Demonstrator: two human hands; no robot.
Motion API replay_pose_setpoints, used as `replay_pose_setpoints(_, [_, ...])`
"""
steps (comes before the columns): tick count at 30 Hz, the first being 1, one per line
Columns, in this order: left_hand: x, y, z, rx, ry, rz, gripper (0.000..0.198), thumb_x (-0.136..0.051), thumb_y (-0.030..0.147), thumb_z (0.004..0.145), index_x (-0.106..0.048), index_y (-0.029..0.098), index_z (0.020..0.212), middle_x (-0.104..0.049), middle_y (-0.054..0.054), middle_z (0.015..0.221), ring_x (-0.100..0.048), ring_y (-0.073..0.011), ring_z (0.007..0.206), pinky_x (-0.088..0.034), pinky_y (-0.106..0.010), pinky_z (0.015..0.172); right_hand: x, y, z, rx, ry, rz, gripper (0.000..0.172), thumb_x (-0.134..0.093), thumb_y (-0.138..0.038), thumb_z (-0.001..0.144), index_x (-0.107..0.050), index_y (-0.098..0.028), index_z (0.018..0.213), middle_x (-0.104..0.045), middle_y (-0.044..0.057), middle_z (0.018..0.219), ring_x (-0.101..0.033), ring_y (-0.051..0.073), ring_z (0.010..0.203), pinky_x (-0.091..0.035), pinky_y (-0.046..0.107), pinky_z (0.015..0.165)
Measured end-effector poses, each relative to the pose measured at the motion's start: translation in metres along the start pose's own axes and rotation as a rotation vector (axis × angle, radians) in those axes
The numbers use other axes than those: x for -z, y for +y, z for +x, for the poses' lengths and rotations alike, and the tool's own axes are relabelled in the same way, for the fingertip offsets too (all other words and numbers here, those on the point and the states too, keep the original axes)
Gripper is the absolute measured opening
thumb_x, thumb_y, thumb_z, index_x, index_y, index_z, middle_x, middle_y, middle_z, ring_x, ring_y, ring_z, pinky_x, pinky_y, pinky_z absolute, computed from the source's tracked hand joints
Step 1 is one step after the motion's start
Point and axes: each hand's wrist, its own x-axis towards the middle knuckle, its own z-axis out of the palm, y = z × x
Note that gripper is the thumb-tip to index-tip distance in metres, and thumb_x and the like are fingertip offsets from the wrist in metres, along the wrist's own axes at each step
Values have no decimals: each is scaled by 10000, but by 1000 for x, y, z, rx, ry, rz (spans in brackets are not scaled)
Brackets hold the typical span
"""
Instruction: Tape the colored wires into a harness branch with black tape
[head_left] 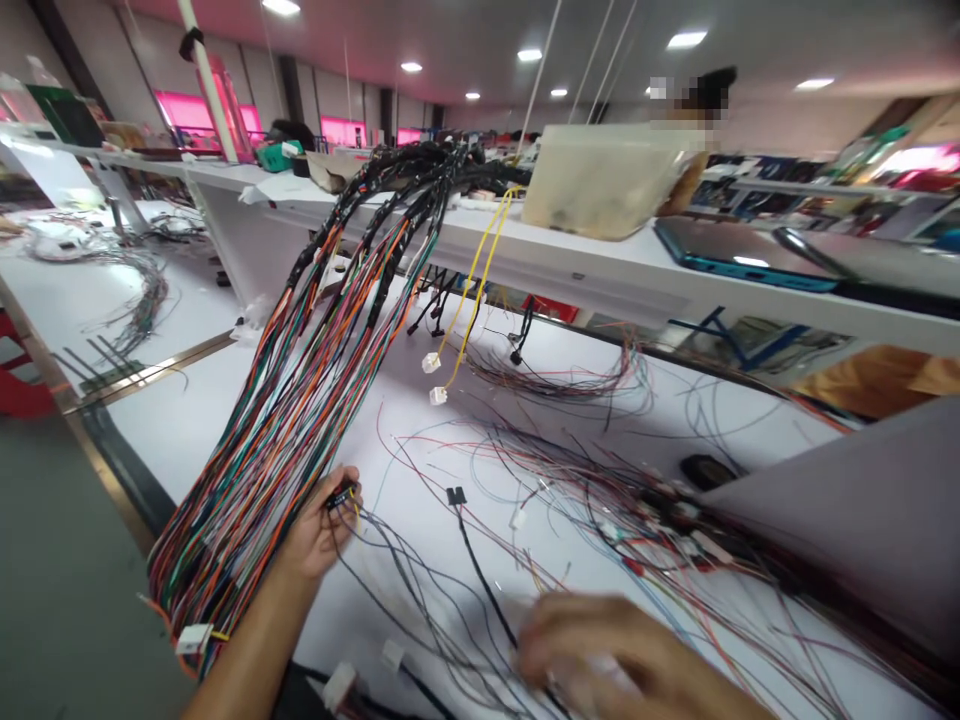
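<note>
My left hand (324,525) grips a small black connector (341,495) between thumb and fingers, with thin dark wires and a yellow one running from it to the right. Blurred by motion, my right hand (592,645) is low over the table beside a black cable (480,575) that ends in a twin black plug (456,496); whether its fingers hold anything is not clear. A thick bundle of coloured wires (300,400) hangs from the shelf behind my left hand. White connectors (340,688) lie at the bottom edge.
Loose thin wires (555,460) spread across the table's middle and right. Two yellow wires (480,280) with white plugs hang from the shelf (480,240). On it stand a translucent bin (600,180) and a phone-like device (742,255). A person is partly visible behind the bin.
</note>
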Motion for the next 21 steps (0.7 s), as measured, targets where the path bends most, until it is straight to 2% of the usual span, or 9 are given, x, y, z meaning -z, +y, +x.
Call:
replay_pose_setpoints(2, [0,0,-2,0,-17,14,144,-677,246,781,-597,130,749,-477,50,525,-404,-15,339,-244,-61,245,11,18,15,-135,170,-116,356,-369,-381,943,-661,-197,852,-658,60,835,-610,186,797,-471,295,748])
replay_pose_setpoints(4, [-1,1,-4,3,-33,30,173,-716,245,735,-584,135,716,-461,59,509,-396,-18,335,-215,-62,233,10,45,28,-337,324,-410,271,-422,-335,897,-641,-184,845,-644,69,841,-589,206,786,-445,313,710])
replay_pose_setpoints(6, [0,1,-4,5,-42,47,196,-743,241,699,-577,137,698,-452,63,503,-402,-24,340,-203,-64,228,3,70,36,-494,336,-655,191,-472,-273,846,-631,-178,800,-633,81,860,-577,222,795,-417,315,680])
replay_pose_setpoints(8, [1,0,-3,5,-45,61,194,-745,236,695,-581,134,706,-458,60,510,-413,-25,352,-215,-65,236,-4,84,38,-543,301,-750,173,-463,-225,833,-608,-179,750,-624,76,843,-571,210,773,-394,297,651])
replay_pose_setpoints(13, [4,-3,2,-1,-41,87,163,-719,240,726,-605,127,756,-482,47,526,-427,-25,361,-212,-66,246,-3,83,35,-449,331,-711,199,-417,-261,870,-571,-185,770,-619,68,835,-565,197,766,-385,292,662])
replay_pose_setpoints(15, [5,-5,4,-8,-40,99,159,-717,242,727,-610,129,762,-490,42,530,-455,-32,378,-209,-61,251,-3,83,37,-454,321,-709,156,-450,-247,842,-585,-191,790,-623,70,869,-561,205,783,-375,295,653])
replay_pose_setpoints(17, [7,-6,5,-15,-37,113,165,-727,240,718,-620,127,771,-508,34,546,-474,-35,393,-210,-61,254,-4,83,41,-485,322,-682,129,-472,-216,801,-583,-191,741,-621,62,820,-545,197,737,-359,291,628])
replay_pose_setpoints(19, [8,-7,6,-18,-30,128,178,-738,238,707,-632,121,789,-522,31,562,-456,-27,380,-208,-67,252,-1,81,41,-476,393,-549,142,-471,-232,789,-548,-187,678,-582,37,698,-508,176,654,-352,287,604])
replay_pose_setpoints(21, [9,-7,7,-15,-19,143,191,-745,242,701,-640,117,800,-522,36,564,-422,-15,356,-205,-73,247,8,74,36,-410,480,-246,187,-479,-322,817,-532,-188,699,-508,2,620,-456,150,591,-351,274,579])
